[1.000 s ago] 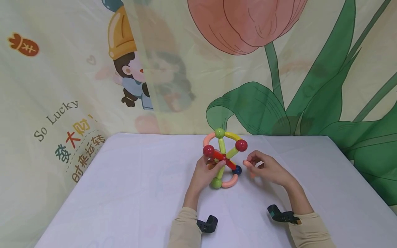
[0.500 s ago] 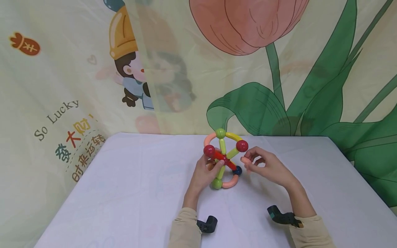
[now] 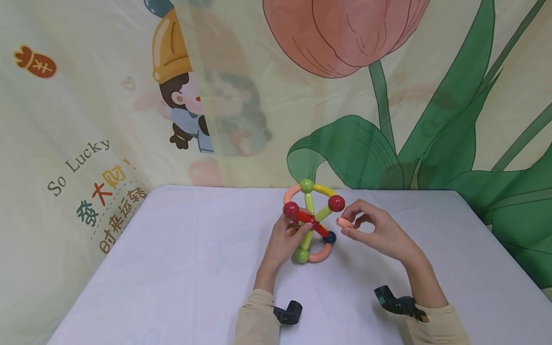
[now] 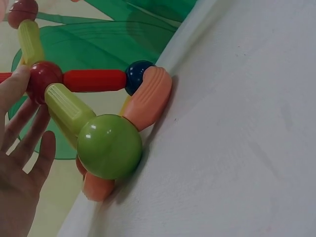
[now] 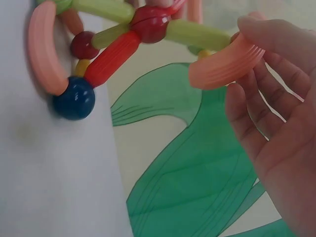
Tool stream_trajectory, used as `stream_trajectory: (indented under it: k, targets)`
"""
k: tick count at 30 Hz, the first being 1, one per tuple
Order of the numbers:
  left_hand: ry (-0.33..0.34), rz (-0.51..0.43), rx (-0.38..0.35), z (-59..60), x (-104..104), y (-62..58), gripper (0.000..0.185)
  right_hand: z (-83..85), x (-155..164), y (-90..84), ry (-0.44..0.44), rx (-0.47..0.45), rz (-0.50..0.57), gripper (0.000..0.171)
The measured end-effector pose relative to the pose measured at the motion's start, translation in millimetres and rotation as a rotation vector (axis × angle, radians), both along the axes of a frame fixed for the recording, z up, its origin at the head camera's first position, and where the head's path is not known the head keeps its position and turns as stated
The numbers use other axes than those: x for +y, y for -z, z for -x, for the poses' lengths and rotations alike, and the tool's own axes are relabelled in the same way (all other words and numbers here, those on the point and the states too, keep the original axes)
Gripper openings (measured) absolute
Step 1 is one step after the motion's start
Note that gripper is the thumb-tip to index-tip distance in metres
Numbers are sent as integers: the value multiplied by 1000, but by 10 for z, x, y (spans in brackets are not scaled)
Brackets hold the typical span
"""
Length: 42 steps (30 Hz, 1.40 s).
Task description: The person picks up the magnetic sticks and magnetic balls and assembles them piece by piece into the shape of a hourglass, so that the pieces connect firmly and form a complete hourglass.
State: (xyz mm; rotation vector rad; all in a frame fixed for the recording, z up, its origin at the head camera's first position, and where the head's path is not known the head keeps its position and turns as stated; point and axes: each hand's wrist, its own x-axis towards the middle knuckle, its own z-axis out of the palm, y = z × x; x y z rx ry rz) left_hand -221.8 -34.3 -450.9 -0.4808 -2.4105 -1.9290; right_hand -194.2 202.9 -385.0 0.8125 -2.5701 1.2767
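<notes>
A wheel-shaped frame of magnetic building rods and balls stands upright on the table, with a red ball (image 4: 45, 83) at its hub. My left hand (image 3: 281, 242) holds it there, the thumb across the hub. Straight green and red rods run out to rim balls: a green ball (image 4: 109, 146) at the bottom, a dark blue ball (image 5: 74, 98) at lower right and a red ball (image 3: 336, 203) at upper right. Right of the frame, my right hand (image 3: 375, 227) pinches a curved salmon rod (image 5: 222, 66) between thumb and fingers. In the head view, a small gap separates that rod from the frame.
A white cloth covers the table (image 3: 194, 268). Behind its far edge hangs a printed curtain (image 3: 241, 96) with a tulip and cartoon figures. A black wrist camera (image 3: 290, 312) sits on my left wrist, another camera (image 3: 398, 303) on my right.
My right hand has moved slightly up, and the curved rod in it has turned from hanging downward to pointing left at the frame. My left hand and the frame stay nearly still.
</notes>
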Motion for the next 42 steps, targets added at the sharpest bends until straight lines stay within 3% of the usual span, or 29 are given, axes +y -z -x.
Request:
stream_trajectory:
  k: [10, 20, 33, 42]
  targets:
    - [8, 1, 49, -15, -5, -2, 41, -97, -140, -152, -42, 151, 56, 37]
    - [13, -15, 40, -14, -5, 5, 42, -133, -291, -177, -63, 244, 88, 40]
    - [12, -10, 29, -2, -10, 4, 41, -148, -387, -154, -48, 332, 30, 38]
    - [6, -5, 31, -1, -7, 4, 41, -181, -416, -182, -3, 421, -86, 39]
